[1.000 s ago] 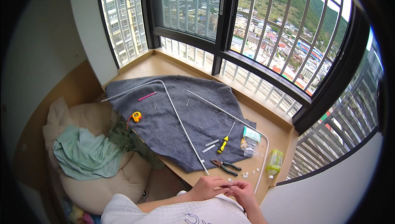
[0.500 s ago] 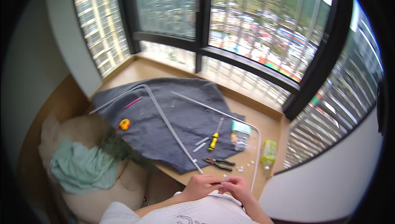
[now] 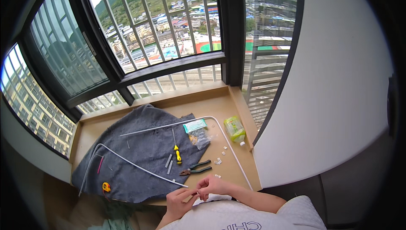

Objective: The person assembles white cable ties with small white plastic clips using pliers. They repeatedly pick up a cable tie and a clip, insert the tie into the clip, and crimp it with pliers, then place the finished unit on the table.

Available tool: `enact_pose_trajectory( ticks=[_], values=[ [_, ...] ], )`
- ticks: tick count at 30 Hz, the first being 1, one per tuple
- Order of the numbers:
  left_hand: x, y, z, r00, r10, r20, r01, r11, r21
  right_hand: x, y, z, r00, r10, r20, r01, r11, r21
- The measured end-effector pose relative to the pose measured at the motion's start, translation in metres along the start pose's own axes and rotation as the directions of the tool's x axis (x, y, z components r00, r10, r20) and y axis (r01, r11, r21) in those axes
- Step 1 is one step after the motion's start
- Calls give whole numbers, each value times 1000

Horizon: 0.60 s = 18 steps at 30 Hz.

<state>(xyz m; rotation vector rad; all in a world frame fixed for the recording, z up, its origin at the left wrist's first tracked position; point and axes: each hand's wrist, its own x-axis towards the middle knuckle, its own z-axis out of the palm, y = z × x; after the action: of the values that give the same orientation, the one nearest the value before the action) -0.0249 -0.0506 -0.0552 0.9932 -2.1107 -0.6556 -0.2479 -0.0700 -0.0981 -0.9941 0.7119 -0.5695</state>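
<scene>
My left hand and right hand meet at the front edge of the wooden desktop. Both have their fingertips pinched together around something tiny that the fingers hide. Just beyond them ends a bent white rod, with a small white clip near its tip. Pliers with dark handles lie on the edge of a grey cloth, ahead of my hands. Several small white clips are scattered on the wood to the right of the pliers.
A second bent white rod runs along the right. On the cloth lie a yellow screwdriver, grey strips, a pink stick and a tape measure. A clear bag and a green-labelled bottle stand farther back. Barred windows surround the desk.
The view has swung to the right, so the desk items appear farther left. My hands stay together with fingertips pinched. The things on the desk look unmoved.
</scene>
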Motion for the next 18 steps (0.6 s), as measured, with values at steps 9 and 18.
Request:
enact_pose_trajectory(
  ticks=[9, 18],
  values=[
    [9, 7, 7, 993, 112, -24, -111, 994, 18, -13, -11, 10, 995, -56, -77, 51, 997, -66],
    [4, 17, 10, 991, 107, -84, -104, 994, 39, -16, 4, 17, 992, -90, -87, 98, 992, 83]
  ],
)
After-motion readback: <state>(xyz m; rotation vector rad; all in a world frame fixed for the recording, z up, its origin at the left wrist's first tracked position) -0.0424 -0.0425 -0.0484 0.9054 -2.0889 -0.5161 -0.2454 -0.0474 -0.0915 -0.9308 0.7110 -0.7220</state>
